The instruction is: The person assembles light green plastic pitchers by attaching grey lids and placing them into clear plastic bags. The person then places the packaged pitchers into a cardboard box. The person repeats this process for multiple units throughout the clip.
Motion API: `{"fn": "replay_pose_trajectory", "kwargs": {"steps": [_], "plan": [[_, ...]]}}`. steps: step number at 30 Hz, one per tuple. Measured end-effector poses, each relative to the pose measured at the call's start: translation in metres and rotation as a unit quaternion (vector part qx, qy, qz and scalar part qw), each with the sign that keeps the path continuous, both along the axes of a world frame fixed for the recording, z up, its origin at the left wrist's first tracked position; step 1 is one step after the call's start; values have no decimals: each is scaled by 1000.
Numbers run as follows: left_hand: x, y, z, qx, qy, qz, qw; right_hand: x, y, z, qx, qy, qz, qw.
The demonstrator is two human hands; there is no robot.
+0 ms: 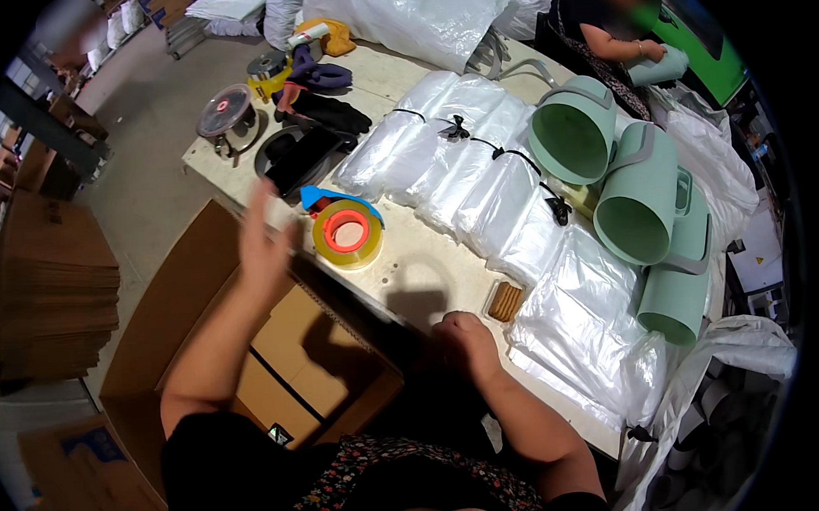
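My left hand (267, 243) is raised over the rim of an open cardboard box (183, 302), fingers stretched out and slightly blurred, holding nothing I can see. Beside it on the table lies a tape dispenser with a roll of yellowish tape (347, 234) and a blue part. My right hand (468, 344) is at the table's near edge, by the box's right corner. Its fingers are curled, and what they hold, if anything, is hidden. A small clear tray of brown biscuit-like pieces (505, 302) sits just right of it.
Bundled clear plastic bags (465, 175) cover the table's middle. Pale green jug-like containers with handles (636, 204) lie along the right side. Black gloves (330, 113) and a lidded pot (225, 113) stand far left. A co-worker (601, 42) holds a green container at the far right.
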State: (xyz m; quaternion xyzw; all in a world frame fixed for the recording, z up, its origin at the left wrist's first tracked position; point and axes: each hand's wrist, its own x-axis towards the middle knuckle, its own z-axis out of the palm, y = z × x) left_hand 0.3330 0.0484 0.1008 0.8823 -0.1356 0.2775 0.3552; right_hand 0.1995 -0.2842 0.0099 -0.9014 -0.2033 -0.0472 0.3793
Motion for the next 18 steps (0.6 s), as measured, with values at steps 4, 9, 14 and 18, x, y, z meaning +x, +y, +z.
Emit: {"fn": "replay_pose_trajectory", "kwargs": {"steps": [4,9,14,18], "plan": [[-157,-47,19,175,103,-286,936,-4,3,17,-53,-8,-25,998],[-266,-60,5,103,361,-148,915,-23,-2,13,41,-130,-20,990],[-299,-46,-26,177,417,-102,886,-162,-51,27,69,-102,-55,991],[-289,-54,-33,210,380,-106,894,-281,-103,0,-255,-5,-244,936]]}}
